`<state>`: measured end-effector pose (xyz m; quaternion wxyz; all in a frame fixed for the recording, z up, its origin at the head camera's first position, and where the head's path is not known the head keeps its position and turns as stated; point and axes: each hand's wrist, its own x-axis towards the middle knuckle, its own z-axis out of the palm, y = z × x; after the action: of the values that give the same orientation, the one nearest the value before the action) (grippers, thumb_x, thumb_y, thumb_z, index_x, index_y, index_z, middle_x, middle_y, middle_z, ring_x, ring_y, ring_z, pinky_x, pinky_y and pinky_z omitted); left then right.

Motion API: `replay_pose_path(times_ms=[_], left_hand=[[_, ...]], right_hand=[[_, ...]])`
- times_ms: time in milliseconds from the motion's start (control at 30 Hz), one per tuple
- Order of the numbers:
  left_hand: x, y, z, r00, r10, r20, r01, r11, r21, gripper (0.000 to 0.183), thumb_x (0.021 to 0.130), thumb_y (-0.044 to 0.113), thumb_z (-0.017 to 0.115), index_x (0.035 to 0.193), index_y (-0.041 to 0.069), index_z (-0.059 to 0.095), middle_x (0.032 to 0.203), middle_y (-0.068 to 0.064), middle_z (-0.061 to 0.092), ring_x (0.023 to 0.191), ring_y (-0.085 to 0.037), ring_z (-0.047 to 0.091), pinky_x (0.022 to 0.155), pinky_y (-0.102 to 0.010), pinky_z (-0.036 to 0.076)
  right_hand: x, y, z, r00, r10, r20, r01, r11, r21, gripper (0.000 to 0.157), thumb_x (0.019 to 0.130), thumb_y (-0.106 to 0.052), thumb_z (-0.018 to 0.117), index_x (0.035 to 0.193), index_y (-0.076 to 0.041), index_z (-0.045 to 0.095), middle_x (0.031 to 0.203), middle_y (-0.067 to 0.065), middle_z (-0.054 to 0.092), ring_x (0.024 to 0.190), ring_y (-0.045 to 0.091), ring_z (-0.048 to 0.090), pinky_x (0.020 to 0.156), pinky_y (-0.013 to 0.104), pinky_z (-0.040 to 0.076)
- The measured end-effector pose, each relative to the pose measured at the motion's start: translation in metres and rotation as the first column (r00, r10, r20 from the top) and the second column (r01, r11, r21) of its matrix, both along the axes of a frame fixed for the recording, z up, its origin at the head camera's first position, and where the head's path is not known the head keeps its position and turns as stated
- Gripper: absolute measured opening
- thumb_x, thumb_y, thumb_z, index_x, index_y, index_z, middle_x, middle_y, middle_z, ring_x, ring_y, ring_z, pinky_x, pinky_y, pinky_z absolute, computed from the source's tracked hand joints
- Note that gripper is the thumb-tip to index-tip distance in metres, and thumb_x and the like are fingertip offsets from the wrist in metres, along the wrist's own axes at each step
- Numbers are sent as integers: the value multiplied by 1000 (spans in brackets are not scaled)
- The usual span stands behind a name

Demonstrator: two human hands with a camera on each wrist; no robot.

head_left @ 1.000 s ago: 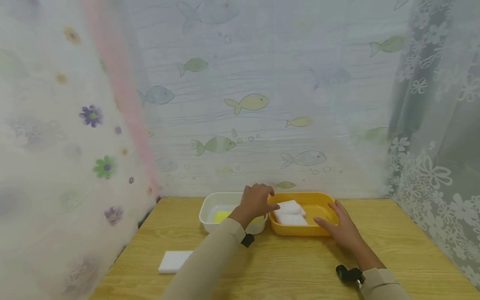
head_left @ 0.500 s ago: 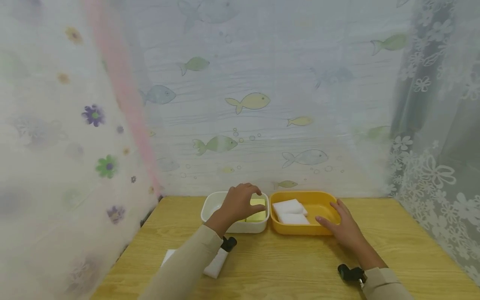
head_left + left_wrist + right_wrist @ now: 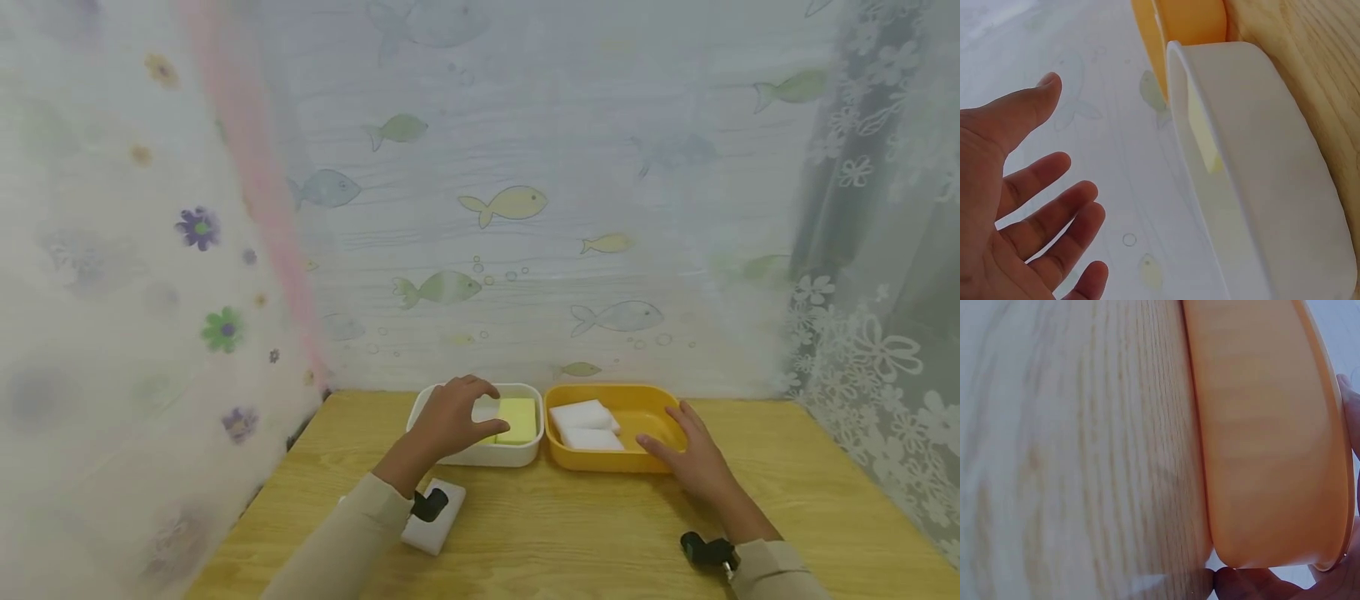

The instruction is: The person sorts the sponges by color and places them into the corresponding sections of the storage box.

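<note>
My left hand (image 3: 450, 425) hovers above the white plastic tub (image 3: 517, 457), thumb and fingers apart, with nothing between them; the left wrist view shows that hand (image 3: 1016, 206) beside the tub's wall (image 3: 1272, 144). In this tub lies a yellow sponge block (image 3: 517, 419), partly covering more yellow. At the orange tub (image 3: 600, 461), my right hand (image 3: 693, 458) holds the right end, its thumb over the front rim and its fingers along the end. Low on the same tub (image 3: 1272, 425), a fingertip (image 3: 1235, 581) touches its corner. White sponge blocks (image 3: 592, 427) are stacked inside on the left.
A white sponge block (image 3: 442, 525) lies on the wooden table (image 3: 555, 542) by my left wrist. My left sleeve (image 3: 337, 542) hides most of another white piece. A fish-patterned curtain (image 3: 510, 283) hangs behind the tubs. Both wrists carry black cameras.
My left hand has drawn back left from between the tubs, uncovering the yellow sponge. The white sponge under my left wrist has come into sight. My right hand stays on the orange tub.
</note>
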<state>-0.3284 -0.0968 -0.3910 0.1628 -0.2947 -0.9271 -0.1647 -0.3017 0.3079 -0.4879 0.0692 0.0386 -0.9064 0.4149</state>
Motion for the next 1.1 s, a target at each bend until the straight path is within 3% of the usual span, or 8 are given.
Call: replay_pose_path(times_ms=[300,533,733,900,1100], left_hand=[[19,-21,-7,1000,-10,5,9,997,81,47,86,48,83,123,20,71,126,2,71,116,-25,66,99,-51,53],[39,-49,-16,989,-3,151,-28,978,206,46,87,42,84,125,22,69,127,5,68,115,-22,66,95,-44,56],[46,-67,-26,982,-3,187,-42,971,234,44,86,40,85,123,22,70,123,6,70,114,-20,67,95,-46,56],[47,-77,-31,961,-39,273,-36,963,266,43,87,43,84,122,23,70,124,1,71,115,-24,66,95,-53,55],[45,-87,-32,921,-139,365,35,960,277,45,90,42,81,126,17,68,126,-7,70,119,-32,64,98,-61,51]], right_hand=[[2,-4,2,1000,2,6,-2,1000,-6,101,97,-59,64,164,0,18,172,26,-5,152,60,8,111,82,18],[3,-7,5,1000,3,2,-3,1000,4,100,98,-59,64,164,1,18,172,25,-4,152,60,9,111,82,19],[2,-6,3,1000,3,2,-3,1000,11,99,98,-58,64,164,0,19,172,26,-4,152,60,9,111,82,20],[3,-5,2,1000,1,0,-1,1000,23,98,98,-57,64,163,1,20,171,27,-3,151,61,10,111,81,20],[4,-2,3,1000,0,-3,0,1000,18,98,99,-58,63,164,0,19,172,26,-4,151,61,10,110,82,20]])
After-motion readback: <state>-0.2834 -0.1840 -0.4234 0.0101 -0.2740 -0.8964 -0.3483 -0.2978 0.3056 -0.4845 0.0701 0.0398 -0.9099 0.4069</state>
